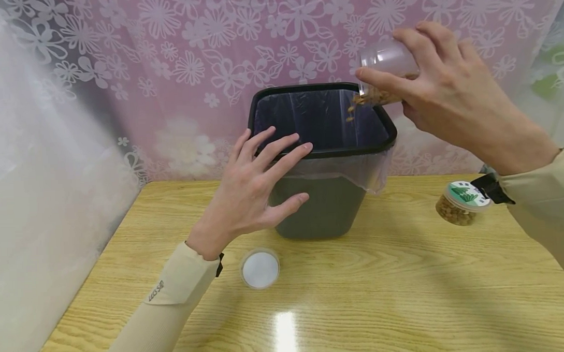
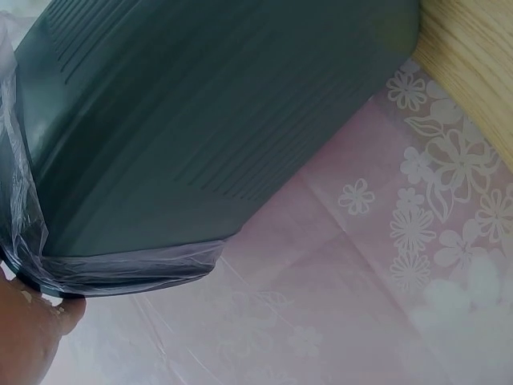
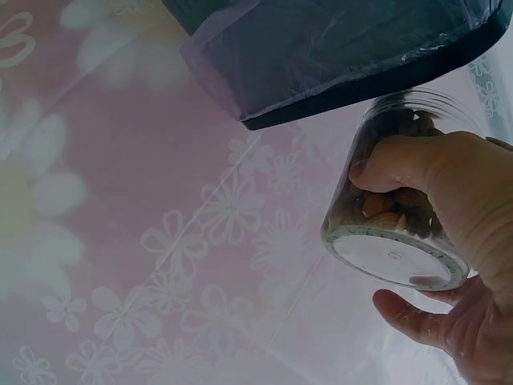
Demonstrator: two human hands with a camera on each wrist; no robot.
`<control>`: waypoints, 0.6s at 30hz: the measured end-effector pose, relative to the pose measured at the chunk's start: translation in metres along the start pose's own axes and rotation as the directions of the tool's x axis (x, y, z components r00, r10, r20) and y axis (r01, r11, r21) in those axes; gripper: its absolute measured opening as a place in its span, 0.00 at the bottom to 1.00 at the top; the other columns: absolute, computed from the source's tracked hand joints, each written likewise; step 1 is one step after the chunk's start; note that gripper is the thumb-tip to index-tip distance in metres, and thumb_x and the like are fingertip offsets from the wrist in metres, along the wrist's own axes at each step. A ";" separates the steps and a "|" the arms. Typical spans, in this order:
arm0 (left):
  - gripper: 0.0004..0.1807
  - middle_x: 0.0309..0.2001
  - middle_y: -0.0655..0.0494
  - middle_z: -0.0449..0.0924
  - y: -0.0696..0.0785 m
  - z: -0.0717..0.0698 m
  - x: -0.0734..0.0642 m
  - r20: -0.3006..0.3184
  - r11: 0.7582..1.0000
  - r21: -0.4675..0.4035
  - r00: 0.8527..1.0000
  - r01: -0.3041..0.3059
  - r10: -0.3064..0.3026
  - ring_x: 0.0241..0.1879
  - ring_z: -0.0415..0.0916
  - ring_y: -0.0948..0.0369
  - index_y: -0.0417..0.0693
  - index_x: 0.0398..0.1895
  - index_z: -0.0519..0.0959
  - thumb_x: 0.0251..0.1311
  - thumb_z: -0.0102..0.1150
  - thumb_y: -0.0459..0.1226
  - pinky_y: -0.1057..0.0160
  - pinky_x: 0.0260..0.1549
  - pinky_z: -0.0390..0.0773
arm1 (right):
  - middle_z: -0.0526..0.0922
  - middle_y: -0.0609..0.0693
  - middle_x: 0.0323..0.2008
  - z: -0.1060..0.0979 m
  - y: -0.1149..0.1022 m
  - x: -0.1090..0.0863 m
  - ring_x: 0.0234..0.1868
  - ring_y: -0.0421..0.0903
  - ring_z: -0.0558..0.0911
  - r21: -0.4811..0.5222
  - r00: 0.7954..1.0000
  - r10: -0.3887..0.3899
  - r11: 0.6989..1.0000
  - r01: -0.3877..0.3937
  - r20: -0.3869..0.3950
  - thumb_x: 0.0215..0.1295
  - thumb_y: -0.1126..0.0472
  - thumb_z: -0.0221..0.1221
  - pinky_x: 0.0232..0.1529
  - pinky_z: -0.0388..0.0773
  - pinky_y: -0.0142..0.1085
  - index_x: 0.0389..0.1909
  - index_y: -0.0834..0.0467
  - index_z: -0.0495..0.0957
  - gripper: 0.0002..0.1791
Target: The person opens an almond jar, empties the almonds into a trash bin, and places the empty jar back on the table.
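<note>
In the head view my right hand [image 1: 461, 92] grips a clear plastic jar [image 1: 385, 61], tipped on its side over the right edge of a trash bin [image 1: 320, 208]. Small brown pieces, like nuts [image 1: 351, 111], are falling from its mouth into the bin. More nuts [image 3: 385, 210] are inside the jar in the right wrist view, behind my curled finger. My left hand [image 1: 254, 184] rests on the bin's near-left rim with its fingers spread and fairly straight. A clear liner [image 1: 377, 175] is folded over the black rim. The bottom of the bin is hidden.
A round white lid [image 1: 260, 270] lies on the wooden table [image 1: 361, 302] in front of the bin. Farther right, near my right wrist, stands a second jar [image 1: 458, 208] of nuts with a green and white lid. A pink flowered curtain [image 1: 189, 70] hangs behind.
</note>
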State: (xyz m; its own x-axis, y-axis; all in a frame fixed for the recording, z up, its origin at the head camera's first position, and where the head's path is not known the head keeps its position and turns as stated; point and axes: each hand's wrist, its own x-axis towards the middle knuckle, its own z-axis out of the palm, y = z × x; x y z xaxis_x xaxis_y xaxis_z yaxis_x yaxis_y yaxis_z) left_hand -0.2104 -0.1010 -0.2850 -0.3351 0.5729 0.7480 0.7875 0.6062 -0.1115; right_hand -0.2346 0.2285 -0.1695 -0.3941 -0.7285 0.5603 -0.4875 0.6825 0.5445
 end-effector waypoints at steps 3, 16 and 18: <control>0.38 0.71 0.52 0.72 0.000 0.000 0.000 -0.002 1.000 0.001 1.000 0.000 0.000 0.74 0.63 0.43 0.60 0.74 0.70 0.61 0.62 0.60 0.34 0.75 0.53 | 0.64 0.72 0.70 -0.001 0.000 0.001 0.69 0.73 0.64 -0.004 1.000 0.000 1.000 0.000 0.011 0.47 0.69 0.75 0.46 0.75 0.70 0.73 0.39 0.64 0.52; 0.38 0.72 0.52 0.71 0.001 -0.001 0.000 0.008 1.000 0.001 1.000 0.004 -0.004 0.75 0.63 0.43 0.61 0.75 0.69 0.62 0.62 0.60 0.34 0.75 0.52 | 0.63 0.71 0.70 -0.001 -0.003 0.002 0.70 0.72 0.63 -0.019 0.999 0.001 1.000 0.000 0.037 0.48 0.69 0.76 0.48 0.76 0.70 0.74 0.38 0.63 0.53; 0.38 0.71 0.52 0.72 0.001 -0.001 -0.001 0.007 1.000 0.002 1.000 0.003 -0.003 0.74 0.63 0.43 0.61 0.75 0.69 0.62 0.62 0.60 0.34 0.75 0.52 | 0.63 0.71 0.70 -0.002 -0.003 0.002 0.70 0.72 0.63 -0.028 0.999 -0.001 1.000 0.002 0.043 0.48 0.69 0.76 0.48 0.76 0.70 0.75 0.38 0.62 0.54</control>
State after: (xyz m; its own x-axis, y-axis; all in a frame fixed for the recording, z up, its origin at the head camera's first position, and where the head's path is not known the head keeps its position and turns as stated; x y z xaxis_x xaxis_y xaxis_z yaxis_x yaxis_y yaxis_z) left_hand -0.2091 -0.1015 -0.2848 -0.3416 0.5748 0.7436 0.7852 0.6094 -0.1103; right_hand -0.2323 0.2253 -0.1691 -0.4272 -0.7310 0.5322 -0.4666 0.6824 0.5627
